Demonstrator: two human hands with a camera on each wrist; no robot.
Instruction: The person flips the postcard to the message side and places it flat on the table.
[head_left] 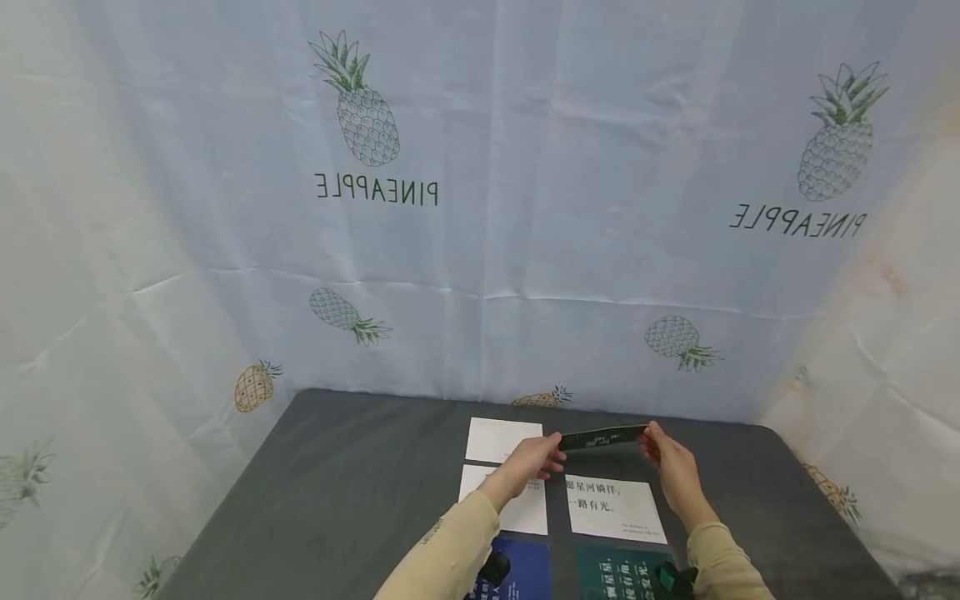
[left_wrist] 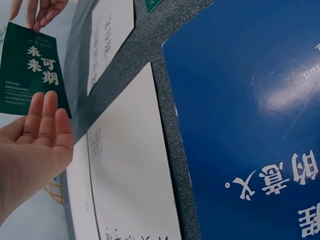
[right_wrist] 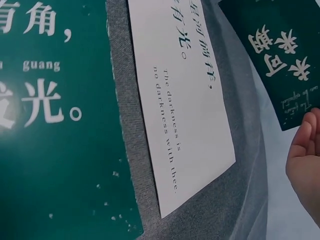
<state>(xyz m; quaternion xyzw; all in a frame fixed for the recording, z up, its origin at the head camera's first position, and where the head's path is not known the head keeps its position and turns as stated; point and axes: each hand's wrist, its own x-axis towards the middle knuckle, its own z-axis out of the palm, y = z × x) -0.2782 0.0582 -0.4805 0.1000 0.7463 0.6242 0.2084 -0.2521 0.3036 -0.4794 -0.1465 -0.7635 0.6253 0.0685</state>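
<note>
A dark green card (head_left: 600,437) with white lettering is held up above the far part of the table, tilted so the head view sees it as a thin strip. My left hand (head_left: 528,461) pinches its left end; in the left wrist view, that hand's fingers (left_wrist: 48,117) reach along the card's lower part. At the other end, my right hand (head_left: 672,471) grips a corner between thumb and fingers. Below lies a white card (head_left: 615,508) with dark Chinese text. Another white card (head_left: 525,508) sits partly under the left forearm.
On the dark grey table (head_left: 337,475), a further white card (head_left: 495,437) lies at the back. Nearer are a blue card (head_left: 528,567) and a green card (head_left: 615,575). A pineapple-print curtain (head_left: 480,208) hangs behind the table and along both sides.
</note>
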